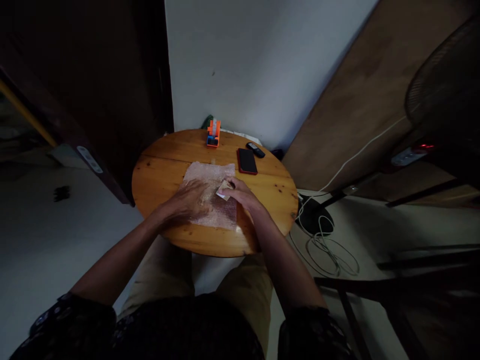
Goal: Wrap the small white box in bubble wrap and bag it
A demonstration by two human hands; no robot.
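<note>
The box (224, 190) is held between the thumb and fingers of the right hand (243, 193), over the sheet (210, 171) and just to the right of the left hand (194, 198). The left hand is spread flat over the sheet with nothing seen in its grasp; its fingers are blurred, so how firmly it is pressed down cannot be told. The box is judged light and fairly stiff, its corners easily dented if squeezed; it is best gripped by opposite edges. The sheet, seemingly bubble wrap, is judged soft, light and apt to slide on the glossy table (275, 186); it is best taken by the far corners, left uncovered beyond the hands.
</note>
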